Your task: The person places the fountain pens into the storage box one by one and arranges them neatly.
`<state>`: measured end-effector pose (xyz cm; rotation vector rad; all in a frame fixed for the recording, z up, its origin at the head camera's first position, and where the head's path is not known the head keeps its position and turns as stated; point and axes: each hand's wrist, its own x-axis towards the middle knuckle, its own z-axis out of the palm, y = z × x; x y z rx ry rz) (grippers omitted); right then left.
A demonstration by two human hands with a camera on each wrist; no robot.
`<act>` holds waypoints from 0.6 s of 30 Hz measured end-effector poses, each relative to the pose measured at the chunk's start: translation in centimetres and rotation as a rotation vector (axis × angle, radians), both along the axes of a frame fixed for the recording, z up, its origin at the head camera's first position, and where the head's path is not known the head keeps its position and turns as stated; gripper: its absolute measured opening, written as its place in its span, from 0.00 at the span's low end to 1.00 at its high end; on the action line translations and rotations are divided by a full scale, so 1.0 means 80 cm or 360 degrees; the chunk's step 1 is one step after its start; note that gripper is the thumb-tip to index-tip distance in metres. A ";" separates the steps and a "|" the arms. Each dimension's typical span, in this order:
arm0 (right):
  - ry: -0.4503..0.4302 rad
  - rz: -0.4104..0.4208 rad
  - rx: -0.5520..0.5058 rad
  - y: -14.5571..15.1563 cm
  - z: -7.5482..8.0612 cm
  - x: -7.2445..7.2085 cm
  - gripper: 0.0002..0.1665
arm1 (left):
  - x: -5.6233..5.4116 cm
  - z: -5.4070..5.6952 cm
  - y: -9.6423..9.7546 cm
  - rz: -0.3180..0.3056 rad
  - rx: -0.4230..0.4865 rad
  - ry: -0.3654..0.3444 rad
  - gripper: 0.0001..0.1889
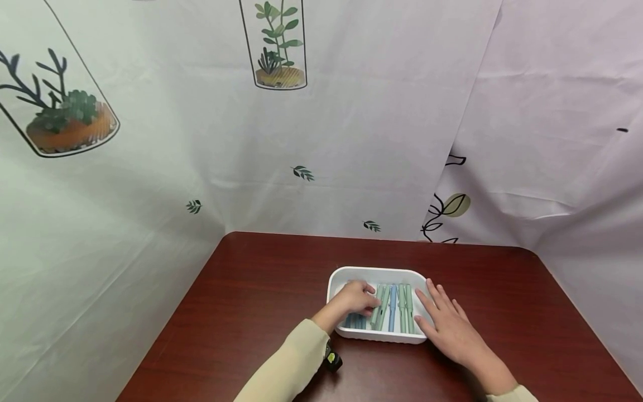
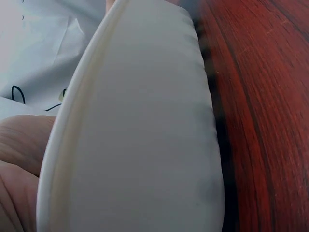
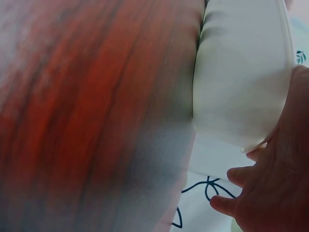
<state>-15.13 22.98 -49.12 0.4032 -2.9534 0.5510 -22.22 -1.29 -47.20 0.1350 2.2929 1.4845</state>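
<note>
A white tray [image 1: 379, 335] holds several slim pens lying side by side. My left hand [image 1: 355, 297] reaches over its left part, fingers bent, with the fingertips right at the leftmost green pen [image 1: 374, 321]; I cannot tell if they pinch it. Under that hand lie several blue pens [image 1: 359, 321], partly covered. A single blue pen [image 1: 392, 308] lies between the green ones, with more green pens [image 1: 409, 310] to its right. My right hand [image 1: 449, 324] lies with fingers spread along the tray's right rim, its thumb at the edge. In the left wrist view the tray wall [image 2: 145, 121] hides the fingers.
The tray stands on a dark red wooden table [image 1: 261, 285]. A black wrist strap piece [image 1: 332, 359] hangs below the left sleeve [image 1: 293, 357]. Behind the table hangs a pale curtain [image 1: 351, 128] with printed plants.
</note>
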 end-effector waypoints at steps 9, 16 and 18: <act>-0.0002 0.0000 -0.0005 -0.001 0.003 0.001 0.39 | 0.006 0.007 -0.001 -0.0040 -0.0050 0.0026 0.09; 0.0002 0.0004 -0.0009 -0.001 0.003 0.001 0.38 | 0.005 0.011 -0.008 -0.0005 -0.0037 0.0057 0.08; 0.0006 0.0005 -0.0013 -0.001 0.002 0.002 0.38 | 0.004 0.016 -0.011 -0.0003 0.0000 0.0064 0.09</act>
